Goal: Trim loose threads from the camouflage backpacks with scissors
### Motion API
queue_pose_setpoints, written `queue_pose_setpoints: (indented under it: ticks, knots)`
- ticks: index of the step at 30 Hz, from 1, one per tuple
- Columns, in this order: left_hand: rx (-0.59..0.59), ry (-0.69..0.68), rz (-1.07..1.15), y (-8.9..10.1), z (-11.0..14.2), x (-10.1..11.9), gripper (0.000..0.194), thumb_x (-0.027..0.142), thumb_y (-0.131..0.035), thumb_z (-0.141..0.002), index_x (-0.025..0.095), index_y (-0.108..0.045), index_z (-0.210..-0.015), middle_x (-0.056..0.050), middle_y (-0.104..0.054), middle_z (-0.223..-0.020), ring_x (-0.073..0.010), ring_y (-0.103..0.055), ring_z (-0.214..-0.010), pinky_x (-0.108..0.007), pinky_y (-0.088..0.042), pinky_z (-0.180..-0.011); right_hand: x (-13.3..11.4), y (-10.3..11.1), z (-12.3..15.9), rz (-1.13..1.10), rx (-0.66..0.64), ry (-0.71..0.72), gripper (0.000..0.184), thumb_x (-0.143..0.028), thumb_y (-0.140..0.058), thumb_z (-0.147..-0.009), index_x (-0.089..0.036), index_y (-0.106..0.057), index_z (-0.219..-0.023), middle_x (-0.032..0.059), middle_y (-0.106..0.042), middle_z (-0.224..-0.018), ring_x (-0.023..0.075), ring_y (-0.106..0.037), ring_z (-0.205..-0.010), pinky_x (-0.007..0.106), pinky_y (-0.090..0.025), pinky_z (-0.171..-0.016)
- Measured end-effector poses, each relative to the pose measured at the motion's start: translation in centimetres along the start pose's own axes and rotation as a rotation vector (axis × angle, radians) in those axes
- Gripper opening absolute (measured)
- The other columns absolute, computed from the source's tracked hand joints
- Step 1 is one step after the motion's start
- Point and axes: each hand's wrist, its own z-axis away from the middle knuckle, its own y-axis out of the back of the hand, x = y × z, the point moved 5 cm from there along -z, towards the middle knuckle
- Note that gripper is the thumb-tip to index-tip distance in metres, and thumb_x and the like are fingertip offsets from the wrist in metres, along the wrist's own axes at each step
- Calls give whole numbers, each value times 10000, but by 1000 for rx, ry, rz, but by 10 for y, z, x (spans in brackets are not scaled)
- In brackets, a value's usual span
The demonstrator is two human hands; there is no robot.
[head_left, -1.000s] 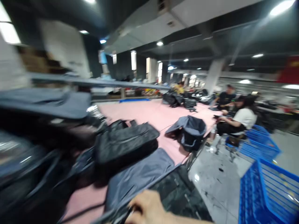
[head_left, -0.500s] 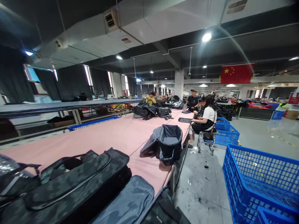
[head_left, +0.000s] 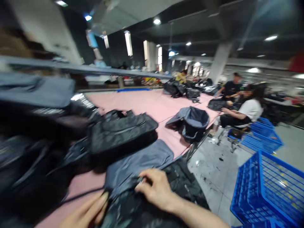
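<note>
A dark camouflage bag [head_left: 187, 179] lies at the near end of the table, its grey-lined flap [head_left: 144, 160] spread open. My right hand [head_left: 158, 188] is closed in a pinch on the bag's edge, thumb and forefinger together. At the bag's left edge, beside a black strap [head_left: 82, 194], is my left hand [head_left: 87, 210], slightly blurred. Its fingers are pressed together on the edge. Just beyond the flap sits another black camouflage bag [head_left: 124, 136]. Dark bags [head_left: 26, 171] are heaped on the left, smeared by motion.
The pink-topped table [head_left: 128, 101] carries an open grey-lined bag [head_left: 194, 126] near its right edge and piled black bags [head_left: 175, 88] farther off. Blue crates [head_left: 247, 186] stand on the floor to the right. A seated person in a white top [head_left: 249, 109] works alongside others.
My view has swung left and down, so the table and crates sit farther right. Both hands have come into view at the near camouflage bag.
</note>
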Motion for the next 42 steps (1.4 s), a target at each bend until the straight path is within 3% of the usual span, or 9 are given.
queue_pose_setpoints:
  ticks: [3,6,12,26,36,42]
  knots:
    - [62,70,153,8,22,-13,449,519,-770,-514,139,-602,-685,3,-529,-610,-100,-457,-545,-211,-406,-496,-4,8,2,129,29,160,170,-258,-609,-773,-199,-641,-928,15,-639,-778,142,-579,-719,259,-460,-695]
    - [55,53,236,0,27,-12,386,466,-745,-562,116,-603,-644,9,-510,-532,-75,-425,-502,-184,-352,-490,-10,7,2,188,-19,270,159,-254,-560,-826,-182,-610,-959,31,-626,-784,146,-559,-706,275,-450,-677]
    - [11,-13,194,-6,28,-13,309,415,-679,-657,110,-628,-657,-5,-530,-500,-88,-436,-495,-194,-331,-501,-33,-4,5,294,-31,447,163,-278,-507,-868,-170,-592,-956,38,-622,-754,151,-546,-681,283,-445,-632]
    - [18,-35,109,0,34,-14,307,398,-630,-646,108,-670,-738,16,-503,-491,-96,-442,-464,-215,-335,-501,-32,-15,2,260,-87,375,98,-239,-551,-846,-181,-602,-907,15,-613,-753,142,-539,-689,271,-423,-638]
    - [30,-66,76,-2,35,-17,327,388,-630,-645,100,-688,-789,20,-494,-494,-100,-449,-464,-216,-359,-501,-37,-13,5,307,-45,461,93,-221,-533,-858,-172,-609,-879,21,-628,-735,144,-534,-674,274,-413,-639]
    - [25,-45,45,-2,35,-21,357,403,-615,-668,92,-685,-828,13,-495,-472,-102,-437,-466,-213,-328,-489,-29,-3,2,255,6,353,82,-237,-554,-841,-186,-613,-865,20,-634,-756,146,-558,-681,269,-435,-633]
